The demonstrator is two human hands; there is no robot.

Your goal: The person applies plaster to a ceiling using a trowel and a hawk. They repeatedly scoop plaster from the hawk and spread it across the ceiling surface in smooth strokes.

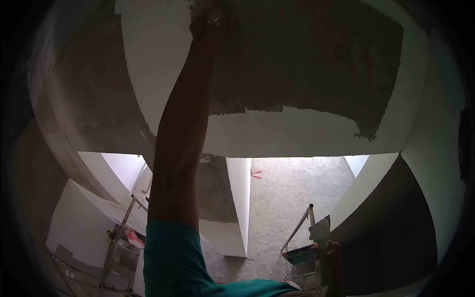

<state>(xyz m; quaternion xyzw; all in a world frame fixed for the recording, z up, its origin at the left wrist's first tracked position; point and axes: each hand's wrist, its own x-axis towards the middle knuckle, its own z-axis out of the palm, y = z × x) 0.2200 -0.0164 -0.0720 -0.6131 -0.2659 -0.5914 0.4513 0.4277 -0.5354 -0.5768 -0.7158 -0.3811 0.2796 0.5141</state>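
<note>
My left arm, in a green sleeve, reaches up the grey wall surface [307, 64], which has white coated bands along its edges. At its top my left hand [213, 24] is closed against the dark patch, with white smears on it. Whatever it holds is lost in shadow. Low on the right, my right hand [330, 251] is closed around a putty knife with a lump of white putty [320, 230] on it. Beside that hand is a stained, flat, board-like piece [300, 255]; I cannot tell whether it is held too.
Metal scaffold rails stand at the lower right [297, 228] and lower left [126, 214]. A red and white bag [134, 238] hangs by the left one. Far below lies a rough grey floor [292, 188]. A white-edged pillar [238, 208] rises in the middle.
</note>
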